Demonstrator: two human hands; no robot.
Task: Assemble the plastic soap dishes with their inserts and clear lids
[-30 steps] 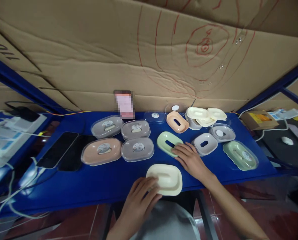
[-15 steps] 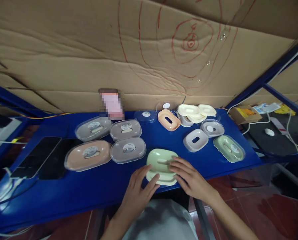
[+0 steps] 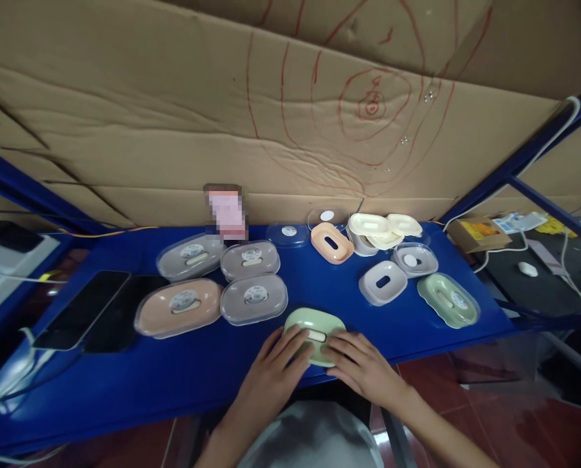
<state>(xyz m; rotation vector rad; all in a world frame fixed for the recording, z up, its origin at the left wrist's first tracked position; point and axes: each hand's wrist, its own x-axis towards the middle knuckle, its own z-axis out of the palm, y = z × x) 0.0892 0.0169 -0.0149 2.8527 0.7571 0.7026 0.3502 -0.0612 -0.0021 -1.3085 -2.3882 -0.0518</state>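
Note:
A pale green soap dish lies on the blue table in front of me, with a cream strip showing in its central slot. My left hand grips its left side, fingertips resting over the top. From the right, my right hand holds the dish with fingers bent onto its surface. The near rim is partly hidden by my fingers. To the left are a lidded grey soap dish and a lidded peach soap dish. A grey slotted dish is on the right.
Cream trays are stacked at the back beside a peach slotted tray and a clear lid. A lidded green dish lies near the right edge. Phones with cables are at left; cardboard walls the back.
The green tray, tilted up before, now sits flatter and its slot shows the cream strip. My left hand has moved in over its top. The view has shifted slightly.

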